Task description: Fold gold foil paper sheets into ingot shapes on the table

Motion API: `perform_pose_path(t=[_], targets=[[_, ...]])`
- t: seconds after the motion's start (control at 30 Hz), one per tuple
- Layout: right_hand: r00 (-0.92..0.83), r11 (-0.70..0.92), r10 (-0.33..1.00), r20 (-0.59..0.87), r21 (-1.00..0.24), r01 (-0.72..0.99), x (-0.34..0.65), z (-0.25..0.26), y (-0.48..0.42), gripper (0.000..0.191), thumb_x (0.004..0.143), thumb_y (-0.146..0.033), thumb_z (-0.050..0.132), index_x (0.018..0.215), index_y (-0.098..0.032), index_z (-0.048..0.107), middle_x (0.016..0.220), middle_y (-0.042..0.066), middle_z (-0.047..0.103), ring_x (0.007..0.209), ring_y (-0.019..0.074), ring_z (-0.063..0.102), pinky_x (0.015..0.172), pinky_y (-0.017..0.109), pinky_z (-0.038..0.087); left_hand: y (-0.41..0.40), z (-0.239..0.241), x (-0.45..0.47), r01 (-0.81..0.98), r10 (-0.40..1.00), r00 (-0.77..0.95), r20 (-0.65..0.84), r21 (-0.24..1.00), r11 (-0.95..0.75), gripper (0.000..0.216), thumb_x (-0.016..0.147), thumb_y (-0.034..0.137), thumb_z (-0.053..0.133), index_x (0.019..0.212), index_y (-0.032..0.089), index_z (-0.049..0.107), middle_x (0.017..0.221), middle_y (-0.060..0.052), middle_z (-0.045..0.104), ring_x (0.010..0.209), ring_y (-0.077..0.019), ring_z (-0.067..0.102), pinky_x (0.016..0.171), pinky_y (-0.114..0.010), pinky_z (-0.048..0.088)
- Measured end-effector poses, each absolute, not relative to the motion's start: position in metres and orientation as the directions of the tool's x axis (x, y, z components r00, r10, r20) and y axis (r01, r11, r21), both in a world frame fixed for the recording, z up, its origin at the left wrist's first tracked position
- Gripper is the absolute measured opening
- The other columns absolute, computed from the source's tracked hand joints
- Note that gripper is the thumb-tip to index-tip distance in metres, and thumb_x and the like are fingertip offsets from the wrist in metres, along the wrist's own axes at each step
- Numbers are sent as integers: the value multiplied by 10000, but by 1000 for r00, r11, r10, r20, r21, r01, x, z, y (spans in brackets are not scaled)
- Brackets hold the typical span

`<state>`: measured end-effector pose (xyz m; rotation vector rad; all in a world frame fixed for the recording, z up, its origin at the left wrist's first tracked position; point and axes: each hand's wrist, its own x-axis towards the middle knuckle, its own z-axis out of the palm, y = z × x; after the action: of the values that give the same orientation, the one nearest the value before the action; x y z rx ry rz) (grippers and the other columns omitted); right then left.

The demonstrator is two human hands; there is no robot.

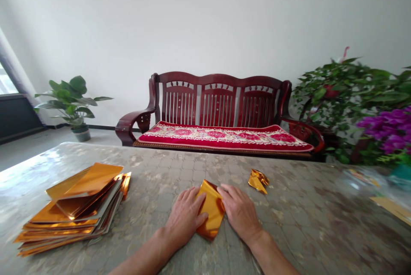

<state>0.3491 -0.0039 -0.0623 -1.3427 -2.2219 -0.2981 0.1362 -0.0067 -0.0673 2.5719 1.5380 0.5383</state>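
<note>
A folded sheet of gold foil paper (212, 213) lies on the table in front of me, set at a slant. My left hand (186, 211) holds its left edge, thumb and forefinger resting on the shiny face. At the upper right edge of the sheet, the curled fingers of my right hand (239, 208) grip the paper; their tips are partly hidden. Beyond my right hand is a small crumpled or folded piece of gold foil (257, 181). Far to the left stands an uneven stack of gold foil paper (67, 213), its sheets fanned out.
The table (154, 172) has a patterned, glossy cover. Blurred plastic packaging (362, 181) and a tan flat piece (393, 208) lie at the right. Behind the table are a dark red wooden bench (221, 104), a potted plant (72, 99) and purple flowers (388, 129).
</note>
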Motion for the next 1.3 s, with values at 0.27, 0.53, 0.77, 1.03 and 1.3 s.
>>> perform_pose_path(t=[0.27,0.53,0.77,1.03,1.3], targets=[[-328,479,784,527,-177,860,352,-66,-2,174,925,-131,512,944,-239,647,934,25,707,898,225,637,806,351,472,-9,-62,138,821,884,402,237,334,-463,601,808,251,621,1386,215,460,1436,-96,510,1333,-277,442,1142,-419,308],[1,234,919,395,-546,804,360,-72,8,159,903,-219,458,957,-253,604,917,14,733,860,219,693,715,304,474,-7,-71,134,767,888,356,292,451,-456,829,763,229,636,1501,200,259,1399,-102,531,1261,-260,491,1100,-406,341],[20,232,957,289,-806,545,367,-69,15,160,821,-261,484,884,-243,631,861,11,722,839,216,668,764,320,467,-2,-70,131,763,875,407,261,429,-483,794,763,271,678,1482,253,341,1456,-76,483,1354,-276,397,1150,-448,267],[155,176,967,200,-972,158,376,-66,19,90,694,-287,567,738,-211,588,646,-7,647,627,186,609,581,271,452,11,-59,131,688,827,534,173,479,-545,643,663,363,784,1273,258,610,1416,-82,490,1316,-317,413,1132,-448,293],[338,148,925,173,-984,98,380,-78,27,117,634,-294,551,723,-224,579,564,-24,608,515,174,552,478,267,415,15,-53,141,696,842,518,149,499,-516,465,635,405,809,1037,206,684,1117,-65,592,1074,-273,512,965,-370,421]])
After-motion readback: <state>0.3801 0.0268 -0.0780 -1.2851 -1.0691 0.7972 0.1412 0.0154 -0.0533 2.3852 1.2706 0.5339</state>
